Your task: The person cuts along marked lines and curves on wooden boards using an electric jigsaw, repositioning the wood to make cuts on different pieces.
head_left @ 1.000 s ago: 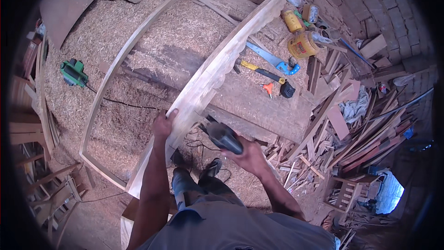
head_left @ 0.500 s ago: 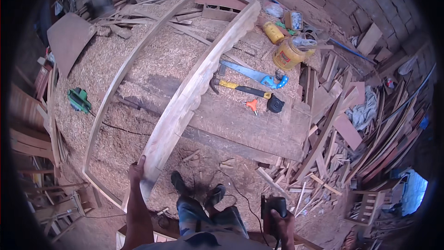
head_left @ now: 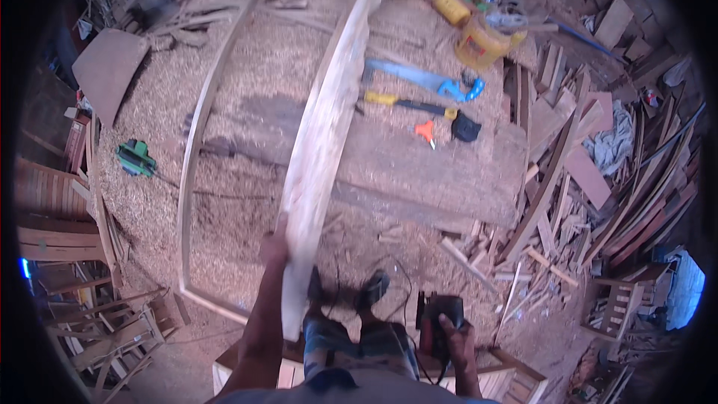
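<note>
My left hand (head_left: 274, 247) grips the pale wooden rail (head_left: 329, 105), which has a wavy carved edge and joins a large frame with a thin side rail (head_left: 202, 127). My right hand (head_left: 458, 340) holds a dark power tool (head_left: 440, 314), probably a jigsaw, low beside my legs and apart from the rail, its cord hanging. Beyond the rail lie a blue handsaw (head_left: 419, 78), a yellow-black hammer (head_left: 407, 105), a black tape measure (head_left: 465, 129) and an orange T-handled tool (head_left: 425, 132). The view is somewhat blurred.
A green planer (head_left: 136, 155) sits left on shavings. Yellow containers (head_left: 482, 46) stand at back right near a block wall. Offcuts and curved boards (head_left: 643, 202) pile at right, a small wooden piece of furniture (head_left: 624, 307) below them. Timber (head_left: 105, 329) lies heaped at left.
The power tool was at the carved rail; my right hand has lowered it to my right side. The frame and my left hand have shifted rightward in the view, which has also moved.
</note>
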Tool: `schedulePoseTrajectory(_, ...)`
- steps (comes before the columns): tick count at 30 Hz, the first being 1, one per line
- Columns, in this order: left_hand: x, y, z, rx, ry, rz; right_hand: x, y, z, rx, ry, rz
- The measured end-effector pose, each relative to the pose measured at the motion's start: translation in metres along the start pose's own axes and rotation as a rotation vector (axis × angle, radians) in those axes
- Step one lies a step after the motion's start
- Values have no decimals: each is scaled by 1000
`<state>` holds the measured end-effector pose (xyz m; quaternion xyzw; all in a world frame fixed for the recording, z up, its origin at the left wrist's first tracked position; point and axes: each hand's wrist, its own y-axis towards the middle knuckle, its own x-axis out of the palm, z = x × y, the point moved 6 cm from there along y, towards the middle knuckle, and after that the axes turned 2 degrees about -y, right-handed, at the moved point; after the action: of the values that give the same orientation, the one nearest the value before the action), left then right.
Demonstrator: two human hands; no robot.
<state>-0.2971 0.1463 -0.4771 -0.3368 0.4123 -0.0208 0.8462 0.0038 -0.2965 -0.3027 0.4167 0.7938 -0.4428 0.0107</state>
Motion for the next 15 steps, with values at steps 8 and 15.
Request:
schedulePoseTrajectory(8, 84, -11, 104, 1, -333, -188, 40, -33, 19, 85, 254, 30)
schedulePoseTrajectory(15, 145, -12, 151, 20, -612, -556, 78, -101, 54, 137, 570, 104)
